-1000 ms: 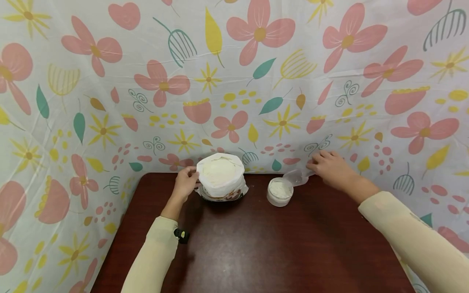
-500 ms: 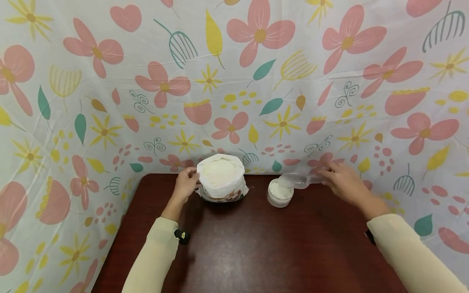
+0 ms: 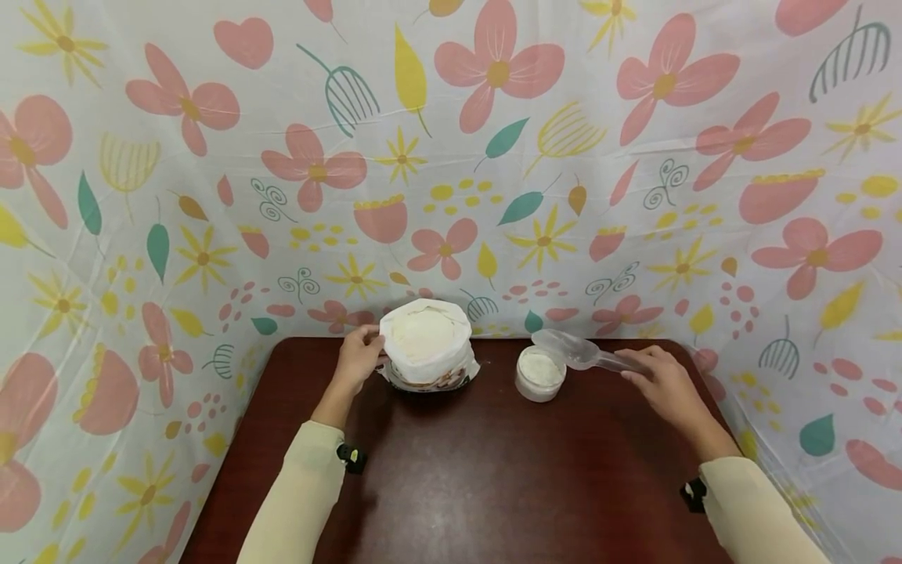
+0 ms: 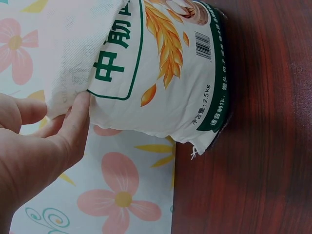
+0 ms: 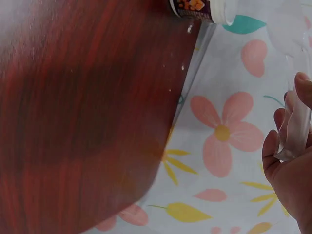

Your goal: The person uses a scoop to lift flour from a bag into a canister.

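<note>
A cloth flour bag (image 3: 438,363) stands at the table's back edge, its white top folded outward and pale flour (image 3: 421,333) showing inside. My left hand (image 3: 356,360) pinches the folded rim at the bag's left side; the left wrist view shows thumb and fingers on the white cloth (image 4: 68,63). With my right hand (image 3: 665,385) I grip the handle of a clear plastic scoop (image 3: 579,352). Its bowl is above the far right rim of a small round tub (image 3: 539,388) filled with white powder. Whether scoop and tub touch is unclear.
The dark red-brown wooden table (image 3: 479,478) ends against a hanging flower-print cloth (image 3: 451,180). A few white specks lie near the table's back edge, seen in the right wrist view. A dark band sits at each sleeve cuff.
My right hand has come down and toward me with the scoop, whose bowl has risen and swung left from beside the tub to above its far rim. The left hand stays on the bag.
</note>
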### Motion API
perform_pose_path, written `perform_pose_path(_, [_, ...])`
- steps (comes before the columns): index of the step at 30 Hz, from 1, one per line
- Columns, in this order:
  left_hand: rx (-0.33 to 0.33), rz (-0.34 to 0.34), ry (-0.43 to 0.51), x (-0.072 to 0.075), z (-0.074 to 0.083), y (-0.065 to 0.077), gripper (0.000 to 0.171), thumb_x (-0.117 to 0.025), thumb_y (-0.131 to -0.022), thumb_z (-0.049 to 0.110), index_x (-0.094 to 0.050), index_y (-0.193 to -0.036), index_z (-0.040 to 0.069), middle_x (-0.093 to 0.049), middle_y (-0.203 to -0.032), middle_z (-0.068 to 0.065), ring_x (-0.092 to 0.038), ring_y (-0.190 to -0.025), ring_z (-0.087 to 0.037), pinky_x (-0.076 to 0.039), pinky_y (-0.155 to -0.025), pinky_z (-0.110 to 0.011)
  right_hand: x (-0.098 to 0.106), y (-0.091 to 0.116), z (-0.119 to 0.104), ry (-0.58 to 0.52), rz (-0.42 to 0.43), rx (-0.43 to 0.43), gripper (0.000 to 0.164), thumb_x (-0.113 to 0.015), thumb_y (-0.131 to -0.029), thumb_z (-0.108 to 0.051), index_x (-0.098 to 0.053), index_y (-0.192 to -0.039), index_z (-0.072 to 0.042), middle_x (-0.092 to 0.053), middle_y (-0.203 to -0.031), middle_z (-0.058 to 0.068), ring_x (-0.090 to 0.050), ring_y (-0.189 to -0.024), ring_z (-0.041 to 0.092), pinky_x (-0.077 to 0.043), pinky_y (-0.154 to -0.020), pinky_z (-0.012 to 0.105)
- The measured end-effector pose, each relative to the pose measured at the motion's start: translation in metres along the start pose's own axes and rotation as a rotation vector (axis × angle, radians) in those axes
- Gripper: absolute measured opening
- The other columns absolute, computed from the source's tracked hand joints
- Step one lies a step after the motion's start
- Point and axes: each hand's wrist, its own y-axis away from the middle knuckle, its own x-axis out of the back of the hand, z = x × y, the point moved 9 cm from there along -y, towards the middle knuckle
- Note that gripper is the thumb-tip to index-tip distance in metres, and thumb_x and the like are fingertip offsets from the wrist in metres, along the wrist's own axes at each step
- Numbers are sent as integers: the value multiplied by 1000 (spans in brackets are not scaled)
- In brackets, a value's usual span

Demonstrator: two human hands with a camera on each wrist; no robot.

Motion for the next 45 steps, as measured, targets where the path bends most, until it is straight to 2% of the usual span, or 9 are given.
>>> perform_pose_path(6, [-3,3,-6,1,-2,0,39,-50,-110,14,-53,-146,-1,-58,-127,-25,-68,-113,-37,-65,-90,-36,1,9,2,-26,59,-31,33,-75,-95,-8,-72,-128,-11,-60,-101,6,-43,-78,7,-37,-60,22])
perform_pose_path(11, [-13,1,-3,0,-3,0,39,-50,-110,14,-53,-145,-1,-58,-124,-24,-68,-112,-36,-65,-90,-36,1,12,0,-62,98,-45,33,-76,-94,-8,-73,-127,-13,-61,-103,4,-44,-83,1,-37,-63,17])
perform_pose_path(18, [-14,-5,3,-1,-2,1,38,-50,-109,13,-54,-145,-1,-58,-125,-25,-67,-113,-37,-65,-91,-37,4,5,-24,-115,138,-11,37,-77,-92,-3,-73,-127,-12,-62,-104,4,-47,-85,1,-35,-66,14])
perform_pose_path(23, [-13,-9,9,-2,-4,1,39,-50,-110,13,-53,-145,-2,-58,-126,-25,-67,-114,-38,-64,-94,-40,4,-4,-45,-125,157,38,39,-78,-90,0,-73,-127,-12,-63,-107,4,-49,-91,0,-39,-69,13])
perform_pose_path(30, [-20,-9,16,-2,-4,1,39,-50,-109,13,-54,-145,-2,-58,-125,-26,-68,-113,-38,-61,-100,-50,9,-25,-76,-102,157,136,42,-78,-89,1,-73,-128,-12,-62,-104,3,-42,-80,5,-35,-64,18])
perform_pose_path(32, [-20,-12,16,-2,-4,2,39,-50,-109,13,-53,-145,-2,-58,-125,-26,-67,-113,-38,-60,-100,-51,12,-34,-85,-94,152,164,40,-78,-88,2,-74,-126,-11,-61,-103,2,-42,-81,7,-36,-66,19])
perform_pose_path(35, [-25,-11,12,-2,-3,2,39,-50,-109,13,-53,-145,-2,-57,-125,-26,-67,-113,-39,-61,-99,-49,15,-47,-101,-64,134,219,38,-79,-87,2,-75,-123,-8,-61,-99,2,-44,-84,10,-38,-69,23])
perform_pose_path(40, [-32,-1,6,-1,-2,0,38,-51,-109,13,-54,-144,-3,-58,-122,-25,-68,-112,-37,-65,-92,-39,18,-75,-132,8,77,318,40,-80,-87,1,-75,-125,-10,-58,-93,2,-46,-81,15,-40,-67,29])
perform_pose_path(45, [-31,6,4,1,1,0,37,-51,-109,13,-55,-143,-2,-58,-122,-24,-68,-112,-36,-65,-89,-36,20,-104,-161,61,25,429,37,-80,-88,0,-75,-123,-7,-64,-101,8,-55,-88,24,-46,-70,35])
